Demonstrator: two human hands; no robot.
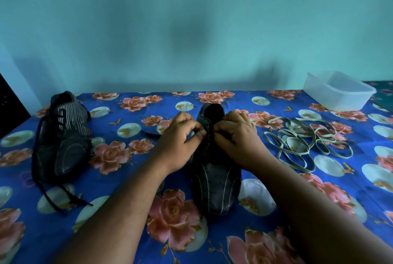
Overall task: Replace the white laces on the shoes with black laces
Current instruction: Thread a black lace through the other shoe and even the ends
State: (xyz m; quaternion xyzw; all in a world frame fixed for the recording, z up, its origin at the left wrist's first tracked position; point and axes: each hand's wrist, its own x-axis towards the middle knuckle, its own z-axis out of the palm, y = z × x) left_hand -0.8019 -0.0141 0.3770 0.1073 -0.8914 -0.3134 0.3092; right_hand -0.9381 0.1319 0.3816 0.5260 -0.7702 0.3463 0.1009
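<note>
On floral cloth [127, 210], L hand [180, 138] & R hand [236, 136] grip pinched on black lace [209, 134] — center shoe [215, 187], white laces [306, 140] near R.

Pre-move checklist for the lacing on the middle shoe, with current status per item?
1. White laces out of both shoes: ok, they lie in a loose heap on the cloth to the right.
2. Left shoe laced black: ok, black lace crosses its eyelets and the ends trail on the cloth toward the front.
3. Middle shoe steady: ok, sole down, toe toward the person.
4. Both hands on the work: ok, left hand and right hand pinch at the top eyelets near the collar.
5. Black lace fully threaded on the middle shoe: cannot tell, the fingers cover it.
6. Plastic container out of the way: ok, at the far right.
</note>
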